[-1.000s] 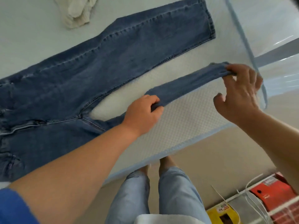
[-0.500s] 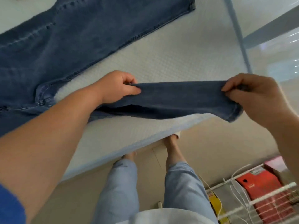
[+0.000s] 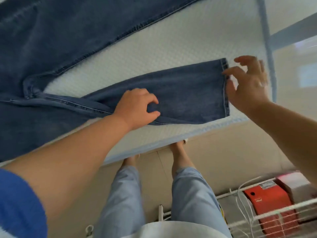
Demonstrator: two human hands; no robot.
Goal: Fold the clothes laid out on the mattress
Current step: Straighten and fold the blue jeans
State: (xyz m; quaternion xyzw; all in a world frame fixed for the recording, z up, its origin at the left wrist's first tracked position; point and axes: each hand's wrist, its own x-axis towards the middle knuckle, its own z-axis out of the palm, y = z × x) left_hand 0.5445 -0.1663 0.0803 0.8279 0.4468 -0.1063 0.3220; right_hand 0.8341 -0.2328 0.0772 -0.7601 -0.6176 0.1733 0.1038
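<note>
A pair of dark blue jeans [image 3: 56, 42] lies spread on the white quilted mattress [image 3: 171, 48]. The far leg runs up toward the top edge. The near leg [image 3: 192, 93] lies flat along the mattress's front edge, its hem pointing right. My left hand [image 3: 137, 107] rests on the middle of this leg, with curled fingers and thumb pinching the denim at its lower edge. My right hand [image 3: 247, 83] hovers just right of the hem with fingers spread, holding nothing.
The mattress's light blue piping [image 3: 267, 40] marks its right edge, with bare floor beyond. My legs in light blue trousers [image 3: 192, 194] stand against the front edge. A white wire rack [image 3: 277, 212] holding a red box [image 3: 269, 201] stands at the bottom right.
The near jeans leg, held lifted and stretched between both hands, now lies flat on the mattress. My right hand has let go of the hem and opened.
</note>
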